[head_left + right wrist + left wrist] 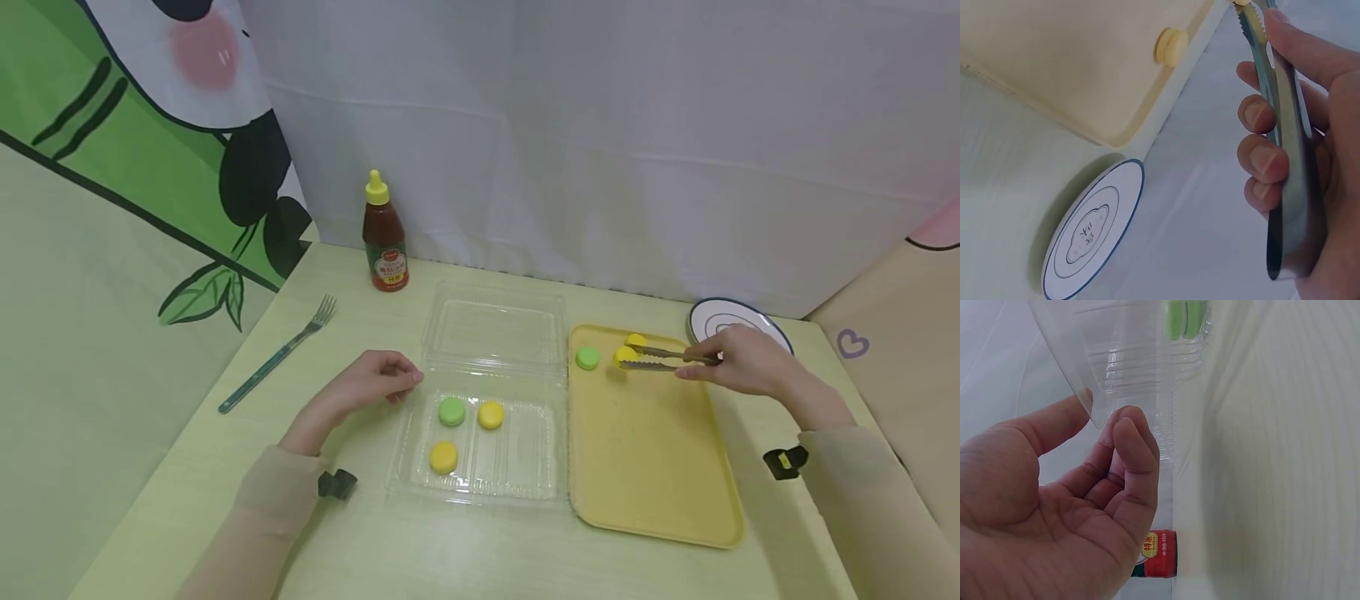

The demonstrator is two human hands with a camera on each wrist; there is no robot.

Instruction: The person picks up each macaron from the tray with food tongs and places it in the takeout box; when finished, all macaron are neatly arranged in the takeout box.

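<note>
My right hand (742, 358) grips metal tongs (1291, 150) over the yellow tray (652, 467). The serrated tips of the tongs are at a yellow macaron (624, 357); whether they squeeze it is hard to tell. Another yellow macaron (1172, 47) lies just behind it, and a green macaron (588, 358) sits to the left on the tray. My left hand (375, 379) is beside the left edge of the opened clear plastic box (525, 492), its fingers loosely bent and the thumb apart from them near the rim. Inside the box are a green macaron (452, 411) and two yellow macarons (491, 415).
A red sauce bottle (386, 242) with a yellow cap stands at the back, near the white curtain. To the left lies a fork (277, 357) with a green handle. A white plate (1094, 231) with a blue rim is by the tray's back right corner.
</note>
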